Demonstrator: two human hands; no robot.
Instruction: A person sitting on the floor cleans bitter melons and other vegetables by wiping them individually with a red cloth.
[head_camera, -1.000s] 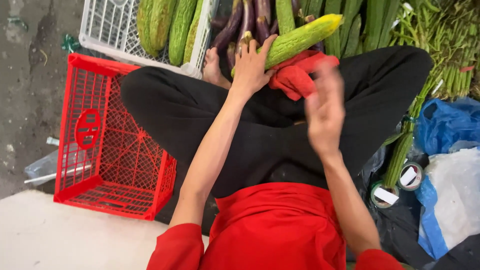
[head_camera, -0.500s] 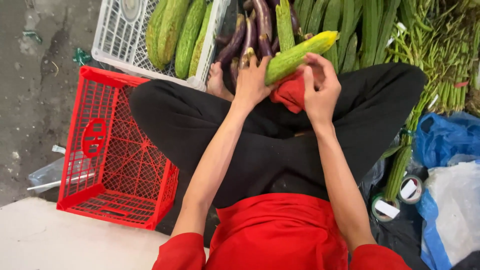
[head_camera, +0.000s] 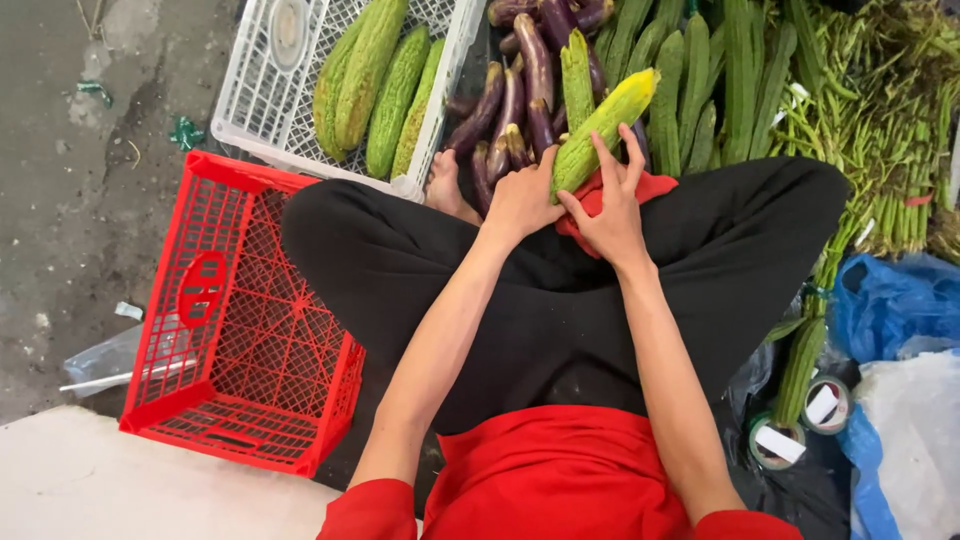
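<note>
I sit cross-legged in black trousers and a red top. My left hand (head_camera: 520, 200) grips the lower end of a green bitter gourd with a yellow tip (head_camera: 603, 128), held slanted above my lap. My right hand (head_camera: 612, 210) presses a red cloth (head_camera: 655, 186) against the gourd's underside, fingers spread along it. Just beyond lie purple eggplants (head_camera: 520, 85) and long ridged green gourds (head_camera: 700, 80).
A red plastic crate (head_camera: 240, 320) stands at my left knee. A white crate (head_camera: 262, 100) holding bitter gourds (head_camera: 375, 75) sits beyond it. Bundled green stalks (head_camera: 880, 150), blue plastic bags (head_camera: 890, 300) and tape rolls (head_camera: 800, 425) lie to the right. Grey concrete floor at left.
My right hand has come down from mid-air onto the red cloth and the gourd. The gourd stays in my left hand and tilts a little steeper.
</note>
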